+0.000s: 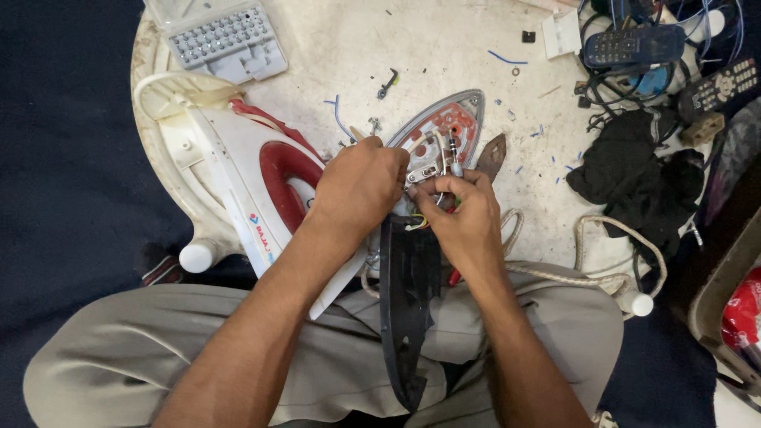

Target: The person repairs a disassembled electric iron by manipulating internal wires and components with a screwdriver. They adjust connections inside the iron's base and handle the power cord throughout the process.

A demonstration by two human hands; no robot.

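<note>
soleplate (pixel 456 119) of an opened electric iron lies on the round white table (pixel 444 47), wiring exposed. right hand (pixel 468 218) pinches the thin wires (pixel 441 162) at its rear; left hand (pixel 361 186) is closed, steadying the same end. wiring work looks mid-way; next calls for fine fingertip control. white-and-red iron housing (pixel 254 178) lies beside.

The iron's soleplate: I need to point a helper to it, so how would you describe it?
On the round white table, look just beyond the two hands. The soleplate is the pointed, grey-rimmed metal plate with a red inside, unlike the white and red iron housing to its left.
</note>
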